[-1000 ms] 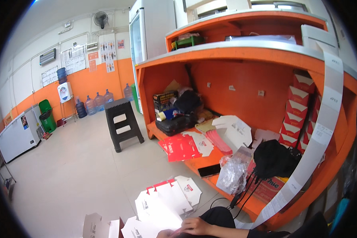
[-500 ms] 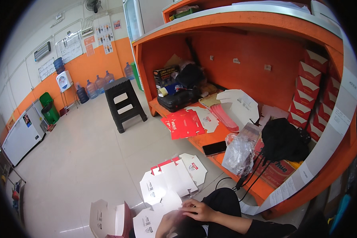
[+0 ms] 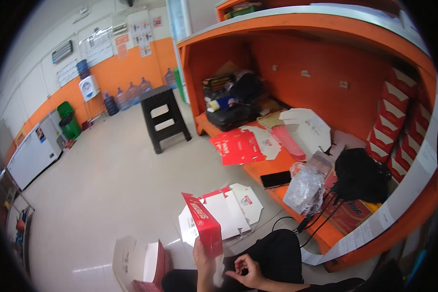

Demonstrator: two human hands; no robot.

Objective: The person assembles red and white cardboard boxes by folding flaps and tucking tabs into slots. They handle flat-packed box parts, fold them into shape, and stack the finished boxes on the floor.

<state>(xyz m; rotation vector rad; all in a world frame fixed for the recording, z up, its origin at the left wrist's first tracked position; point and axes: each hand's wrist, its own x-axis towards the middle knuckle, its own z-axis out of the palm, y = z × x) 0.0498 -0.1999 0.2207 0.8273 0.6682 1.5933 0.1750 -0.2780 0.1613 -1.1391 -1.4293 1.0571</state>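
A red-and-white flat cardboard box blank (image 3: 204, 228) stands upright in front of me, its red printed side showing. My left hand (image 3: 204, 260) grips its lower edge, with the fingers partly hidden behind it. Just to the right, my right hand (image 3: 248, 272) is loosely curled over my dark trouser leg, thumb apart from the fingers and nothing in it. Beyond the held blank, more white and red box blanks (image 3: 224, 214) lie flat on the floor. At lower left sits a partly folded box (image 3: 155, 263) with its white inner side and lid flap visible.
An orange shelf (image 3: 258, 168) on the right bears red cardboard sheets (image 3: 236, 146), a phone (image 3: 276, 180), crumpled clear plastic (image 3: 304, 190), a black cloth item (image 3: 360, 175) and stacked red boxes (image 3: 387, 121). A black stool (image 3: 165, 119) stands farther back. Cables (image 3: 321, 209) hang near my knee.
The blank near my lap has been raised and turned upright in my left hand, red side now showing. My right hand has come away from it. The view has shifted slightly.
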